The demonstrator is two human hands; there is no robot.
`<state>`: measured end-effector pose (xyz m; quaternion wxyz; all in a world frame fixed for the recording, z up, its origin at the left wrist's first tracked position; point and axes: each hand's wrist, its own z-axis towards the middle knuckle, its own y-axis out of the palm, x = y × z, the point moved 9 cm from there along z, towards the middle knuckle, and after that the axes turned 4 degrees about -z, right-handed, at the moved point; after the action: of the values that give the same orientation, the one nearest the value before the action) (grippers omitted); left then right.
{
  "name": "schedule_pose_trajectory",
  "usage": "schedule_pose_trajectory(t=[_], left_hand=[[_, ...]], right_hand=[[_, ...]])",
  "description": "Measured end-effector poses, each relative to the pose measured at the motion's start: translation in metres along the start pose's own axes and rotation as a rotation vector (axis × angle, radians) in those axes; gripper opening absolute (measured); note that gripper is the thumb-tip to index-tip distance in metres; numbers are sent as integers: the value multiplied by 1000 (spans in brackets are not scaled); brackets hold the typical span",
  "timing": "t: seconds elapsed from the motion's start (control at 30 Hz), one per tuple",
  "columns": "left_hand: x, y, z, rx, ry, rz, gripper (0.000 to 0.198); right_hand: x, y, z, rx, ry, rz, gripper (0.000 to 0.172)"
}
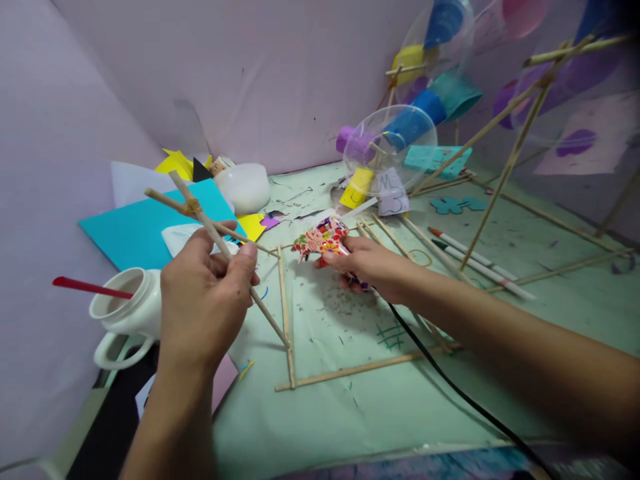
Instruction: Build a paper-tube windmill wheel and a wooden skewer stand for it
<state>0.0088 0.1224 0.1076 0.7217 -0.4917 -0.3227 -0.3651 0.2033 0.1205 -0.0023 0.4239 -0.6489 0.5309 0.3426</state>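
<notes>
My left hand (210, 287) pinches one of two thin wooden sticks (213, 230) that cross near their upper ends at a lashed or glued joint. Their lower ends reach down to a flat wooden stick frame (345, 369) lying on the table. Wrapped round the handle of a hot glue gun (321, 240) with a colourful floral pattern is my right hand (370, 267). The gun points left, above the middle of the frame, and a white glue stick (361, 207) shows at its back. A black cord (440, 367) runs from it toward the lower right.
A stick stand (505, 173) with plastic discs and coloured paper cups (415, 120) rises at the right. Two markers (480, 267) lie beside it. At the left are blue paper (135, 227) and a white mug (127, 320) holding a red-handled tool (90, 287).
</notes>
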Motion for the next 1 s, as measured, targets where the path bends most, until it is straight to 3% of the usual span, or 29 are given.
schedule_pose_trajectory(t=[0.27,1.0], left_hand=[[1,1,0,-20,-4,22,38],[0,0,1,-10,36,68,37]], right_hand=[[0,18,30,-63,-9,11,5],[6,26,37,-84,-16,28,7]])
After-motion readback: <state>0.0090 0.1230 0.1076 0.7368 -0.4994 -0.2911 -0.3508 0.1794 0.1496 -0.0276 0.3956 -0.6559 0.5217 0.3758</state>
